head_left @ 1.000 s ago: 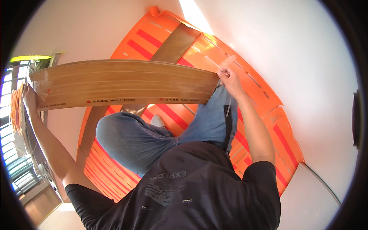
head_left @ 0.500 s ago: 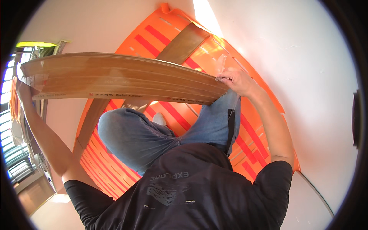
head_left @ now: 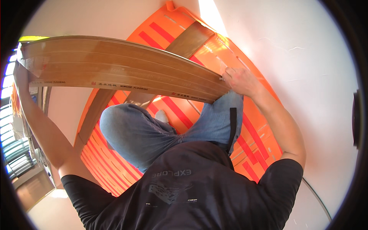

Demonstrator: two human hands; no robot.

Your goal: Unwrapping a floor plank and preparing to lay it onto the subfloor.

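Observation:
A long pack of brown wooden flooring planks [head_left: 115,63], wrapped in shiny clear film, lies tilted across the view in front of my knees. Its right end rests against my jeans-clad leg. At that far right corner, my right hand [head_left: 239,81] is closed in a pinch on the clear plastic film. My left hand [head_left: 22,71] grips the pack's left end, near a loose triangular flap of film [head_left: 35,66]; its fingers are partly hidden.
I sit on an orange slatted surface [head_left: 178,138] with red stripes. Loose brown planks [head_left: 191,38] [head_left: 94,111] lie on it, beyond and left of the pack. A white wall [head_left: 303,88] rises at right. Cluttered shelving [head_left: 17,142] stands at far left.
The pack's left end has risen with my left hand. A piece of film that stuck up by my right hand no longer shows; that hand has shifted slightly right.

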